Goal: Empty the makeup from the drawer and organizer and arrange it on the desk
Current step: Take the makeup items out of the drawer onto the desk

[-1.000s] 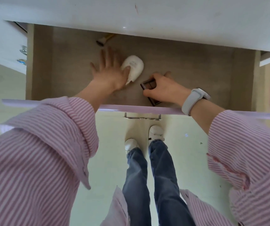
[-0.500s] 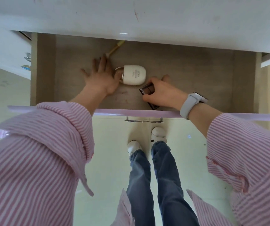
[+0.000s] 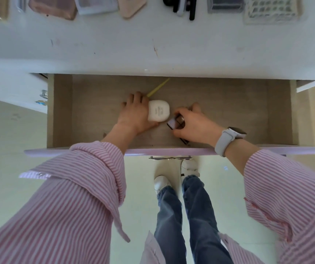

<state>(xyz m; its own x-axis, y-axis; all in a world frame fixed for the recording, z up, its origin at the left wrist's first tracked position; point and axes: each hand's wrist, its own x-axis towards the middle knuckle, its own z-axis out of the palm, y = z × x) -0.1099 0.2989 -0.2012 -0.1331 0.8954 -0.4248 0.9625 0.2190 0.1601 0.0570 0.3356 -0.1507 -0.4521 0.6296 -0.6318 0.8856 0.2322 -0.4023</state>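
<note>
Makeup remains in the open wood-lined drawer [image 3: 219,103] near its front edge: a person's left hand [image 3: 135,115] curls round a rounded white plastic compact [image 3: 159,111], a thin yellow stick [image 3: 157,87] poking out past it, while the right hand [image 3: 192,122] grips a small dark rectangular palette [image 3: 174,123] just beside it. More cosmetics line the far edge of the white desk [image 3: 114,40].

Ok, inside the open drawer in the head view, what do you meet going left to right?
Left hand → white compact, which the left hand grips → dark palette, held by the right hand → white watch. The yellow stick overlaps, so it is left out.
</note>
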